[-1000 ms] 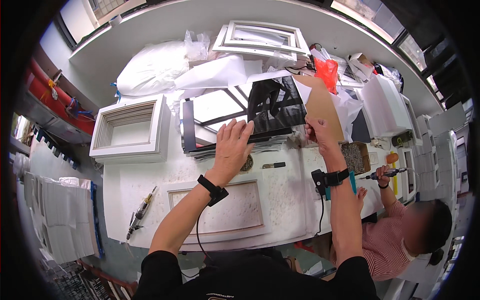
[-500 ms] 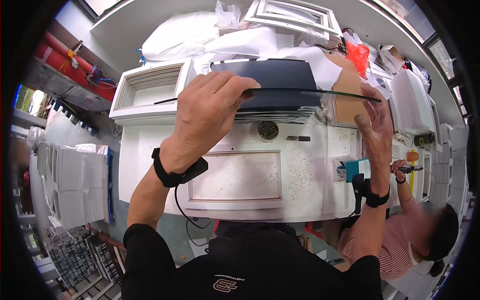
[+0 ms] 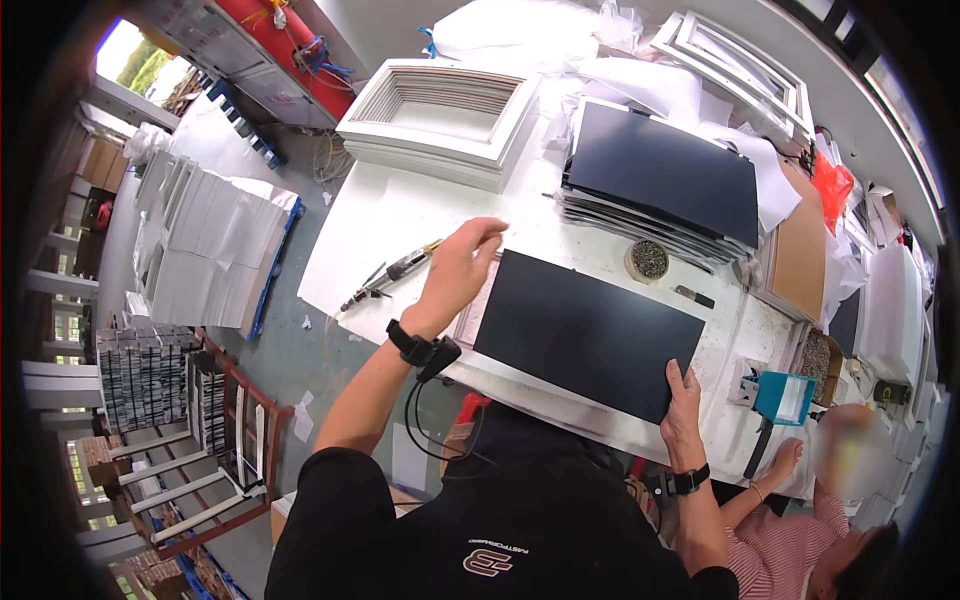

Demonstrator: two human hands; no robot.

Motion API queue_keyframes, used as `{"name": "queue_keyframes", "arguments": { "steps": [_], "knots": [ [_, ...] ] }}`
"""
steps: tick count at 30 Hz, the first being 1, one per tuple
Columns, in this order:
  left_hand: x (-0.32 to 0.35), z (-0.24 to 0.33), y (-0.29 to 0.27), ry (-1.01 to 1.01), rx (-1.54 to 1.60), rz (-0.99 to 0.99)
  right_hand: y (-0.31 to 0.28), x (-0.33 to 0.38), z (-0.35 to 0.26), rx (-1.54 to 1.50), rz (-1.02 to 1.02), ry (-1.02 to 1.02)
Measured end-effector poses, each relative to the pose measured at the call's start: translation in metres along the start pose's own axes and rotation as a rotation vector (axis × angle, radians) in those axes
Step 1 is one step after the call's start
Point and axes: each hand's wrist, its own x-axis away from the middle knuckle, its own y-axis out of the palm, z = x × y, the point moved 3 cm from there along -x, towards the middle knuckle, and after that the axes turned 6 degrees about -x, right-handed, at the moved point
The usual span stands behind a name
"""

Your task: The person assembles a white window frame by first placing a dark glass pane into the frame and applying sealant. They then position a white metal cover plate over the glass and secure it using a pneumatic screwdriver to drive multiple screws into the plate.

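Note:
A dark, glossy rectangular panel (image 3: 588, 335) is over the white frame (image 3: 478, 312), whose left end shows beside it. My right hand (image 3: 683, 408) holds the panel at its near right corner, thumb on the upper face. Near the panel's far left corner, my left hand (image 3: 460, 278) is off the panel, its fingers stretched out and loosely bent. Just left of that hand lies a slim metal power tool (image 3: 392, 273), its rear end close to my fingers. Whether the panel rests fully flat in the frame I cannot tell.
Beyond the panel are a stack of dark panels (image 3: 660, 170), stacked white frames (image 3: 430, 125), a tub of small metal pieces (image 3: 648, 261) and a short dark tool (image 3: 695, 296). At right, a teal device (image 3: 785, 398) stands near a co-worker's hand (image 3: 788, 458).
The panel has come down from upright above the table to over the white frame. My left hand has let go of it; the right still holds. The view has swung left.

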Motion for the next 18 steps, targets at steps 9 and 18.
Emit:
{"name": "queue_keyframes", "arguments": {
  "steps": [9, 18],
  "knots": [
    [0.113, -0.155, 0.018, -0.396, -0.202, 0.016, 0.007, -0.032, 0.061, -0.072, 0.013, 0.153],
    [0.109, -0.155, 0.027, -0.313, -0.255, -0.061, 0.018, -0.053, 0.062, 0.014, 0.012, 0.174]
  ]
}}
